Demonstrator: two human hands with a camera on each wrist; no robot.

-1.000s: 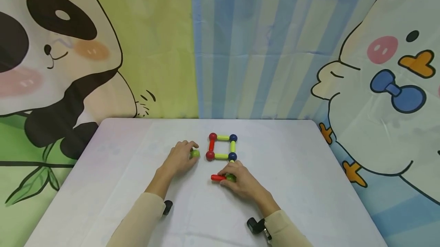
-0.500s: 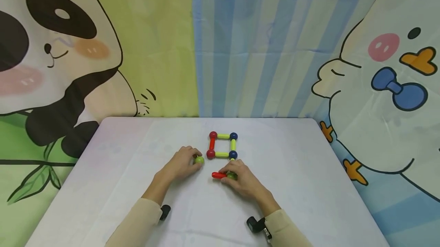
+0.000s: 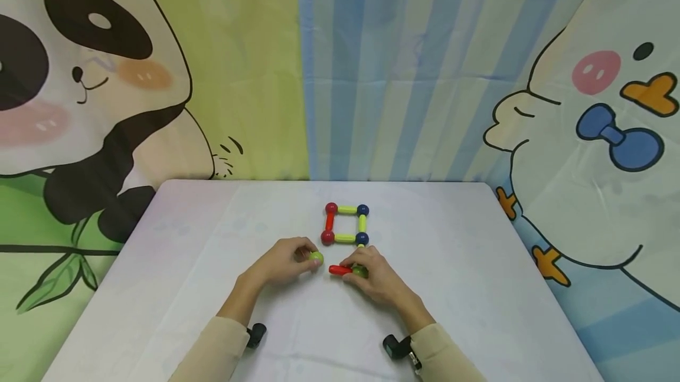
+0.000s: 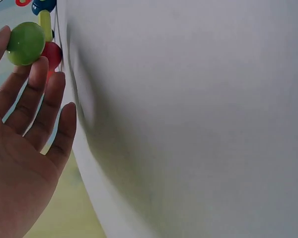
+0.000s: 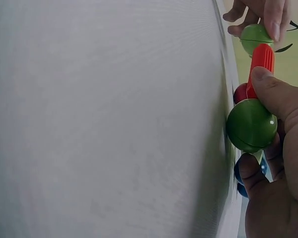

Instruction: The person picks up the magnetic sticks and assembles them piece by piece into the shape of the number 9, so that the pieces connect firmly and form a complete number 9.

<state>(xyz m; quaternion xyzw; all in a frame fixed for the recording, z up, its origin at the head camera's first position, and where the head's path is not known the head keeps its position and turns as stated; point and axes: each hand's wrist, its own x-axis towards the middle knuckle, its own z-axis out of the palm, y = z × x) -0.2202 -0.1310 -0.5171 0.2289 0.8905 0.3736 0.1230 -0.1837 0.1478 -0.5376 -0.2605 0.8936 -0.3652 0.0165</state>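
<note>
left hand [image 3: 281,263]: pinches light green ball [image 3: 316,257] at fingertips, just left of red stick [image 3: 337,270]. right hand [image 3: 374,276]: fingers curled round dark green ball [image 3: 359,271], joined to red stick, stick end pointing at light green ball, small gap between. just behind: square [image 3: 345,224] of yellow and red sticks, red and blue corner balls. all on white table [image 3: 467,287].

White table [image 3: 451,287]: stick-and-ball square [image 3: 345,224], red stick [image 3: 337,270], green balls.
</note>
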